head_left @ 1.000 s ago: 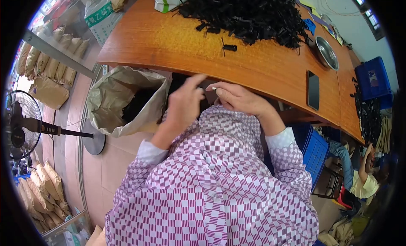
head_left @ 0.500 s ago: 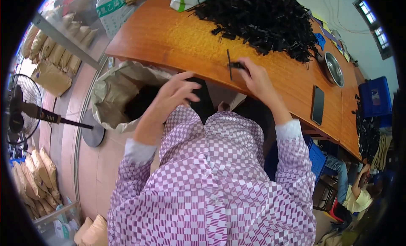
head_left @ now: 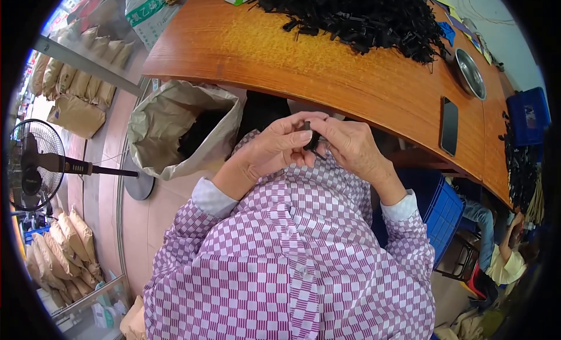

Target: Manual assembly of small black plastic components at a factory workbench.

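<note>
A small black plastic part point(head_left: 311, 140) is held in front of my body, off the near edge of the wooden table point(head_left: 193, 53). My left hand point(head_left: 272, 144) pinches it between thumb and fingers. From the other side the fingers of my right hand point(head_left: 356, 150) close on the same part, so much of its shape is hidden. A thin black piece sticks out below the fingers. On the table lies a big heap of similar black plastic parts point(head_left: 362, 18).
An open paper sack point(head_left: 155, 126) with black contents stands left of my knees, beside a standing fan point(head_left: 38, 164). A metal bowl point(head_left: 469, 77) and a phone point(head_left: 449, 126) lie on the table's right. Below are a blue crate point(head_left: 438, 205) and a seated person point(head_left: 505, 267).
My right hand has brought a black part from over the table edge back toward my body. My left hand has moved right from beside the sack, and both hands now grip the part.
</note>
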`<state>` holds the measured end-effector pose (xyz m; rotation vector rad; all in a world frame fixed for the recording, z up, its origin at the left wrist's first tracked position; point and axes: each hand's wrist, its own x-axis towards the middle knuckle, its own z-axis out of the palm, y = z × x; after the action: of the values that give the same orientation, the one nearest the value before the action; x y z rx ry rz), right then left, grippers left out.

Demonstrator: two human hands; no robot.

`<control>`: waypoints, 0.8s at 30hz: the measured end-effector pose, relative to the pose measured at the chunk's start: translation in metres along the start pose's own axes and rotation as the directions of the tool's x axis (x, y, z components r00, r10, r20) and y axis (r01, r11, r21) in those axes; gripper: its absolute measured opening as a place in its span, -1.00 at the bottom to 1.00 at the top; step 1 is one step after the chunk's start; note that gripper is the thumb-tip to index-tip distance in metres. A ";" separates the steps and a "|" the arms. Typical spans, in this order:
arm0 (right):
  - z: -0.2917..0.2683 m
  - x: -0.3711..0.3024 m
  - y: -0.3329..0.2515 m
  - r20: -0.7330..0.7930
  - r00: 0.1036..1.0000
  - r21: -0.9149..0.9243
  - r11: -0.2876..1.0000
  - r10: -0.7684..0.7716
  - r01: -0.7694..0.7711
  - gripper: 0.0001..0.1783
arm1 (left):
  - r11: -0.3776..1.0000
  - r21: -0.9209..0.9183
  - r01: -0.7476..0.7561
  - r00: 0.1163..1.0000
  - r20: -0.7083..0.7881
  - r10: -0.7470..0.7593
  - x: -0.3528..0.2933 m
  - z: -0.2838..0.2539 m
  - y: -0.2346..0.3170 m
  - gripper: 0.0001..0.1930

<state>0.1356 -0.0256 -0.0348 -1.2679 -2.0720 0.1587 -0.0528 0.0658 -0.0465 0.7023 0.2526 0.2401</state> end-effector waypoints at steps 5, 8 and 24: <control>0.019 -0.007 -0.017 -0.123 0.961 0.180 0.958 0.249 -0.225 -0.53 | 0.958 0.255 -0.130 0.978 -0.123 0.165 -0.001 0.006 -0.001 -0.54; 0.016 -0.015 -0.013 -0.074 0.973 0.183 0.962 0.217 -0.200 -0.52 | 0.966 0.235 -0.104 0.983 -0.122 0.135 -0.005 0.017 0.000 -0.58; 0.014 -0.010 -0.043 0.068 0.808 0.622 0.609 0.585 -0.493 -0.71 | 0.655 0.722 -0.221 0.892 -0.123 0.436 -0.007 0.026 -0.015 -0.63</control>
<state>0.0979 -0.0530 -0.0312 -1.3739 -1.2594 0.9233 -0.0491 0.0365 -0.0364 1.4859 0.5084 0.6272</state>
